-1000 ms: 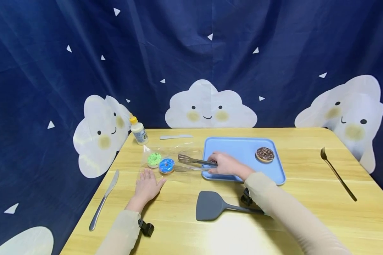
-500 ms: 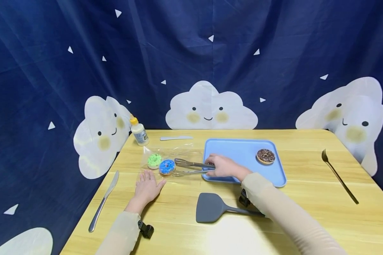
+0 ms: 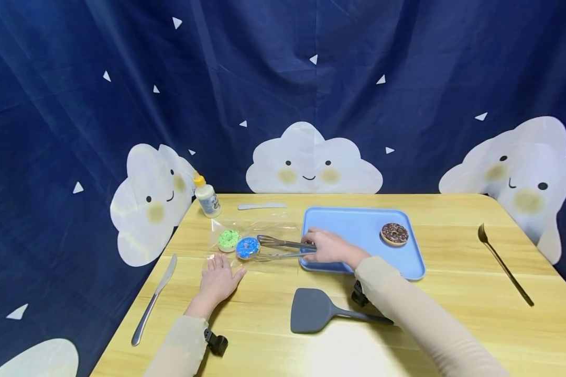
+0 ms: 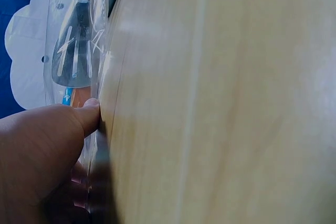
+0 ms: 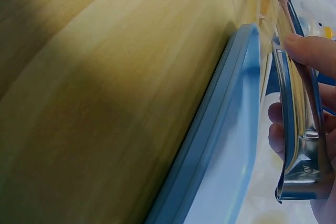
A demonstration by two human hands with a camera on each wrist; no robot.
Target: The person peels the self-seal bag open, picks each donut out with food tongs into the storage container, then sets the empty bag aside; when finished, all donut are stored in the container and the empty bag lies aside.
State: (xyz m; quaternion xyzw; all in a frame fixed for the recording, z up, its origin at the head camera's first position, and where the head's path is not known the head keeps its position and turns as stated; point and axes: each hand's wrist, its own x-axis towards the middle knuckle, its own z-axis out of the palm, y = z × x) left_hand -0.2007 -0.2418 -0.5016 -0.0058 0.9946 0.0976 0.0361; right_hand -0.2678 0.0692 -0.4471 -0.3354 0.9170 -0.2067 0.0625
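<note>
My left hand lies flat with fingers spread, touching the near edge of a clear plastic bag. Inside the bag are a green sprinkled donut and a blue sprinkled donut. Metal tongs, gripped in my right hand, reach into the bag with their slotted ends at the blue donut's right side. In the right wrist view, thumb and fingers squeeze the tongs from both sides above the tray. The left wrist view shows the slotted tong end through plastic, beside my left thumb.
A blue tray under my right hand carries a chocolate donut. In front lies a grey spatula. A table knife is far left, a dark fork far right. At the back stand a glue bottle and lies a pale plastic knife.
The tongs have moved slightly left, their upper end now right against the blue donut. My right hand shifted left a little with them; the left hand has stayed put.
</note>
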